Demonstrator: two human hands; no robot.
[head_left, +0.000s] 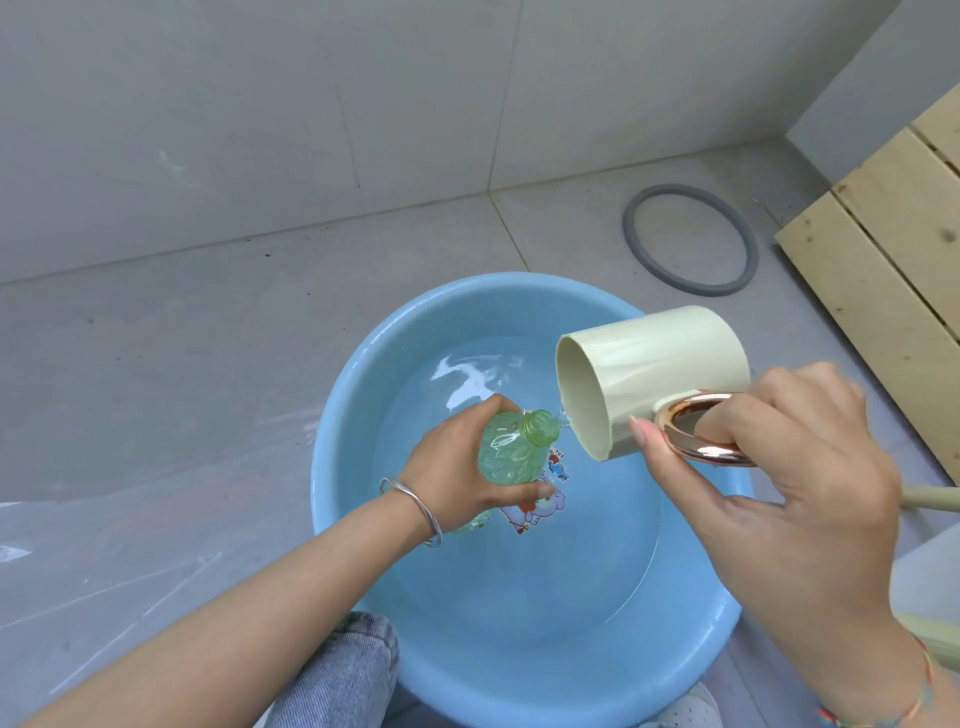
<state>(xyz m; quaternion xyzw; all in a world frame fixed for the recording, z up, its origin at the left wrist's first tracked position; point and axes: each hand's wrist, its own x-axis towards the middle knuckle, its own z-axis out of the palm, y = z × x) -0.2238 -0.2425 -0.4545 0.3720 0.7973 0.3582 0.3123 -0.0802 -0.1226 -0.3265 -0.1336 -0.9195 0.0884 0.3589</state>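
Denim at the knee is nearest, close against a blue basin that stands on the tiled floor with shallow water in it. Over the basin, the left hand is wrapped round a green plastic bottle, which leans with its open neck toward the right. The right hand grips the rose-gold handle of a cream mug. The mug is tipped so its lip sits just beside the neck, where water splashes. The neck is narrow, so the pour probably wants a thin, slow stream with the lip held close above the opening. Both should remain over the basin to catch any spill, and the bottle should come more upright as it fills. Beyond, a grey ring lies on the floor, with wooden slats at the right.
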